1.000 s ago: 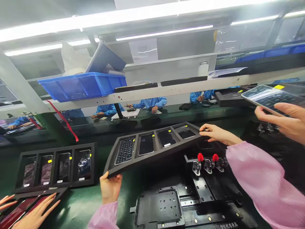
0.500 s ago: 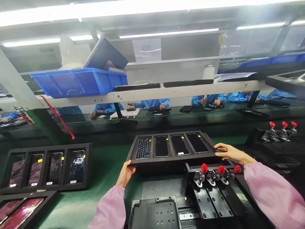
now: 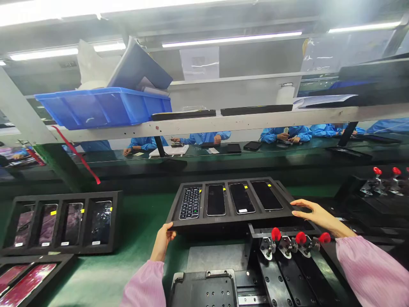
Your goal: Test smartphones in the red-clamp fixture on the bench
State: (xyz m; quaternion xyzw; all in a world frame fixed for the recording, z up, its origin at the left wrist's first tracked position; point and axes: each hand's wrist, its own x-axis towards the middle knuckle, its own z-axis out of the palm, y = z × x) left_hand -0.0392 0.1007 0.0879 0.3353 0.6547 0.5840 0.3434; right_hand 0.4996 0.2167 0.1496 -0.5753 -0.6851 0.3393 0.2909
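Tray [image 3: 220,219] at twelve o'clock, beyond the clamps [image 3: 286,248]! Left hand [image 3: 162,241] pinches its seven-o'clock corner, right hand [image 3: 319,216] grips its four-o'clock end; best held level, phones [image 3: 216,200] seated, clamps cleared.

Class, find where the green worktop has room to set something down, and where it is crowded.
Bare: glossy green worktop between the left black rectangular phone tray and left hand, and nearer, between the black tray of red screens and pink sleeve. Crowded: rightward, with the held black phone tray close to a black metal fixture with red knobs.
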